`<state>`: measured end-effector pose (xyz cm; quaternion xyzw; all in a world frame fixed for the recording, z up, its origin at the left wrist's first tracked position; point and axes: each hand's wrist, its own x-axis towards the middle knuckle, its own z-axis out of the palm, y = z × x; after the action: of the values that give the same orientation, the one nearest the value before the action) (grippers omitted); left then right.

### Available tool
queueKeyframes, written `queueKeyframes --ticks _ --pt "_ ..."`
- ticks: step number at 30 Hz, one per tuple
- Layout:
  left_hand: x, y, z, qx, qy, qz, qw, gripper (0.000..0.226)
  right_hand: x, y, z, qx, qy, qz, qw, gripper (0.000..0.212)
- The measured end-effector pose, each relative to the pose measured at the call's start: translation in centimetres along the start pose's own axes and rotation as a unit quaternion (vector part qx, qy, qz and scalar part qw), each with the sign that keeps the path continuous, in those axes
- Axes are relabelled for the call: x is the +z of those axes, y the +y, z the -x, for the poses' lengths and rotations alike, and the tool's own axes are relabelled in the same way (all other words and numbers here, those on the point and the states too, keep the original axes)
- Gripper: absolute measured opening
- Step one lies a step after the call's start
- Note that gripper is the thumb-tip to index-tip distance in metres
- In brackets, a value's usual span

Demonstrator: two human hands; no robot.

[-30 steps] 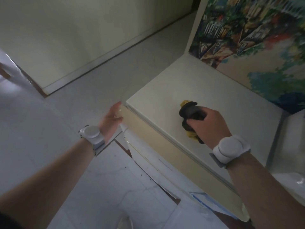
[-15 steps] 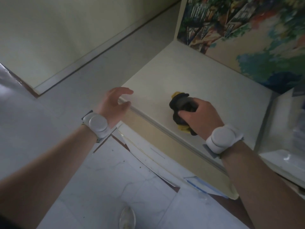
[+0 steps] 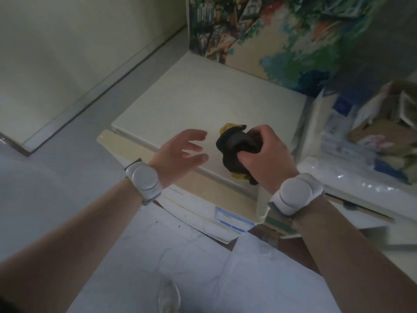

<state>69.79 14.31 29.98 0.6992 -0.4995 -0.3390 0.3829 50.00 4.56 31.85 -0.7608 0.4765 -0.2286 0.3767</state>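
Observation:
A crumpled black and yellow cloth (image 3: 233,146) is bunched in my right hand (image 3: 264,157), which grips it just above the cream cabinet top (image 3: 203,98), near its front edge. My left hand (image 3: 180,154) hovers a short way to the left of the cloth with fingers spread and relaxed, holding nothing. Both wrists wear white bands. The lower end of the cloth is partly hidden behind my right hand.
A colourful painting (image 3: 282,37) leans upright at the back of the cabinet top. Boxes and plastic-wrapped items (image 3: 365,141) crowd the right side. Flat boards (image 3: 203,213) lean against the cabinet front. Pale floor (image 3: 67,177) and a wall lie to the left.
My left hand has come up from the cabinet's left corner and moved right, close to the cloth. My right hand has lifted and turned the cloth slightly. The view has shifted right.

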Motion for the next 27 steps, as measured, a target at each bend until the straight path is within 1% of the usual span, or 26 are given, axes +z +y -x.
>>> queueKeyframes --ticks 3,8,9,12,15,18,21,27 --pt "4.3 3.1 0.3 0.027 -0.038 0.024 0.999 0.05 -2.9 1.5 2.4 0.007 0.016 -0.004 1.0 0.031" --pt "11.8 7.0 1.0 0.048 -0.07 0.068 0.994 0.049 -8.3 5.3 6.6 0.018 0.046 0.002 0.999 0.027" --pt "12.2 7.1 1.1 0.047 -0.071 0.069 0.994 0.049 -8.5 5.5 6.9 0.016 0.049 0.001 0.999 0.026" --pt "16.4 9.0 1.6 0.054 -0.086 0.075 0.992 0.045 -11.5 7.8 9.4 0.044 0.058 -0.022 0.997 0.022" --pt "20.4 11.0 2.3 0.057 -0.093 0.066 0.992 0.038 -14.3 10.3 11.8 0.071 0.061 -0.032 0.995 0.02" --pt "23.7 12.5 3.0 0.061 -0.108 0.043 0.991 0.032 -16.4 12.5 13.8 0.077 0.081 -0.012 0.994 0.019" --pt "25.8 13.3 3.2 0.061 -0.121 0.028 0.99 0.026 -17.7 14.4 14.8 0.098 0.08 -0.025 0.992 0.019" --pt "30.7 13.3 3.1 0.072 -0.17 0.002 0.983 0.023 -18.9 19.0 16.9 0.127 0.111 0.009 0.986 0.021"
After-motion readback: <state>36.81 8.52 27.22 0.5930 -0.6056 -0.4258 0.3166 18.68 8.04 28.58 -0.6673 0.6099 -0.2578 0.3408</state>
